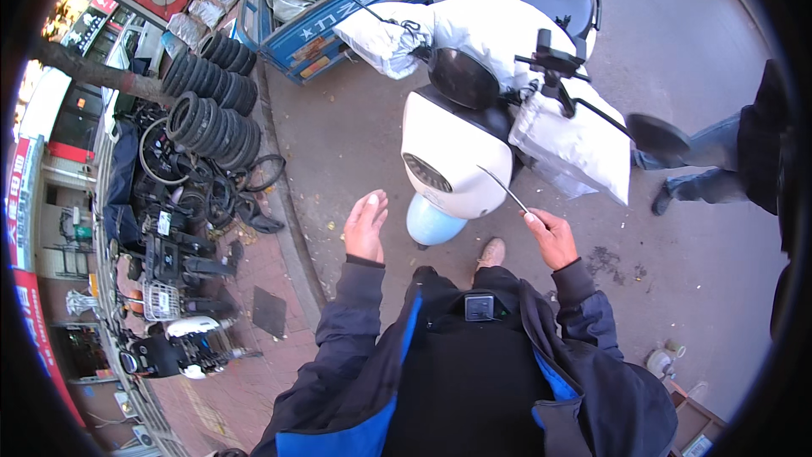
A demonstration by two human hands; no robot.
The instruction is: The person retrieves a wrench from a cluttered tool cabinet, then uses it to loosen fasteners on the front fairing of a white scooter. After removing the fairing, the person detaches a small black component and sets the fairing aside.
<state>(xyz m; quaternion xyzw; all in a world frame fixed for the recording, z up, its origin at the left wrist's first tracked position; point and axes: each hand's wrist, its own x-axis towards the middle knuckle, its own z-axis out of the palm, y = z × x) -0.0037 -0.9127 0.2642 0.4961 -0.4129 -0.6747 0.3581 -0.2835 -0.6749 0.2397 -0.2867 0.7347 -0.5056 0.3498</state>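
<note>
An electric scooter (452, 148) with a white front panel faces me. My right hand (554, 237) is closed around a thin rod-shaped tool (504, 189); its handle end is hidden in my fingers. The tool's tip points up and left, appearing in front of the white panel. My left hand (366, 224) is raised left of the pale blue front mudguard (431, 222), fingers extended and holding nothing. A dark headlamp grille (427, 172) sits low on the panel. Above it is a black mirror (463, 78), beside silvery white handlebar covers (571, 131).
A blue cargo tricycle (338, 17) stands behind the scooter. Stacked tyres (211, 131), bicycle parts and a parked scooter (173, 351) line the pavement at left. A person in jeans (706, 156) stands at right. A wooden box (698, 423) lies at lower right.
</note>
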